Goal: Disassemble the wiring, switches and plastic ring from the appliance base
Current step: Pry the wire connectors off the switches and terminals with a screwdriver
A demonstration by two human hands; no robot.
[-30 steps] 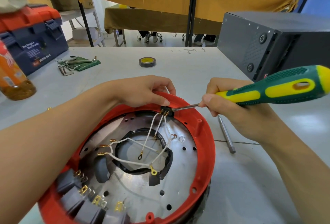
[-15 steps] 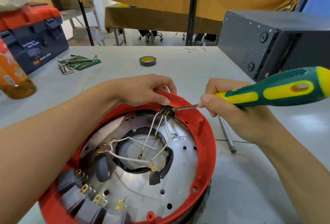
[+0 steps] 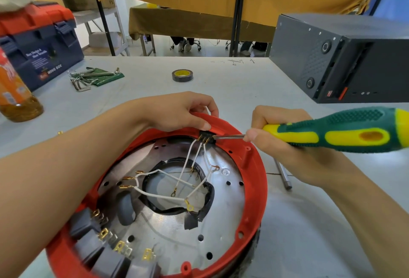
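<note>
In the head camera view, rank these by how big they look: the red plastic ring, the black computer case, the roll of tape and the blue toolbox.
Largest to smallest as they appear:
1. red plastic ring, though it is nearest the camera
2. black computer case, cut off by the frame
3. blue toolbox, also cut off
4. roll of tape, clearly smallest

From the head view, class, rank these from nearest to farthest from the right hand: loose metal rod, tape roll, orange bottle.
From the right hand:
1. Loose metal rod, just beneath it.
2. Tape roll, mid-table beyond.
3. Orange bottle, far left edge.
</note>
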